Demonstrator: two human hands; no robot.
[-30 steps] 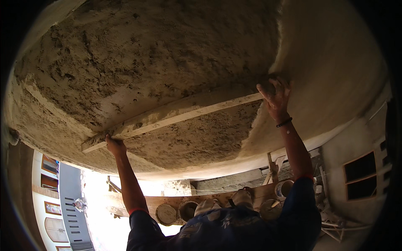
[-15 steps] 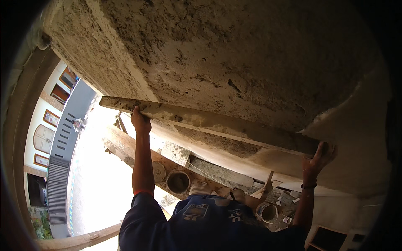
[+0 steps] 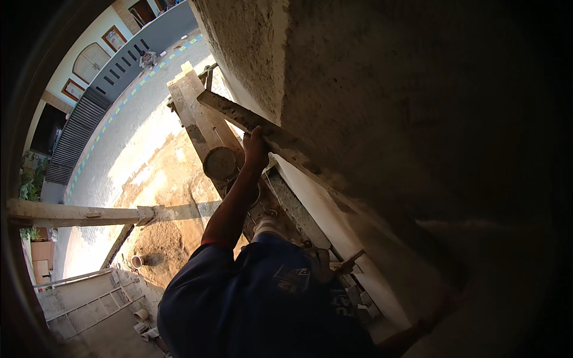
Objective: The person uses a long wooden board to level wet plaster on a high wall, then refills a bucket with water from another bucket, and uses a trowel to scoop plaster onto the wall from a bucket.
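Observation:
A long, mortar-smeared straightedge [image 3: 295, 154] slants from upper left to lower right along the rough plastered wall [image 3: 370, 101]. My left hand [image 3: 256, 147] is closed round its lower edge, not far from the left end. Deep in shadow, my right hand [image 3: 446, 301] is at the other end of the straightedge; its fingers are hardly visible, though the arm still reaches up to the bar. The wall's raised corner strip [image 3: 279, 59] stands just above the bar. How closely the straightedge touches the plaster there is too dark to tell.
Below me runs a plank scaffold [image 3: 200, 113] with a round bucket [image 3: 219, 163] on it. A wooden rail [image 3: 77, 213] crosses at left, above a sand heap [image 3: 158, 238]. A ladder [image 3: 98, 307] lies lower left. A person [image 3: 147, 58] crouches far off by the grey wall.
The view has swung, so the straightedge now slopes more steeply and more of the ground shows at left. My right hand has moved lower in the picture, into shadow. My left hand still grips the bar.

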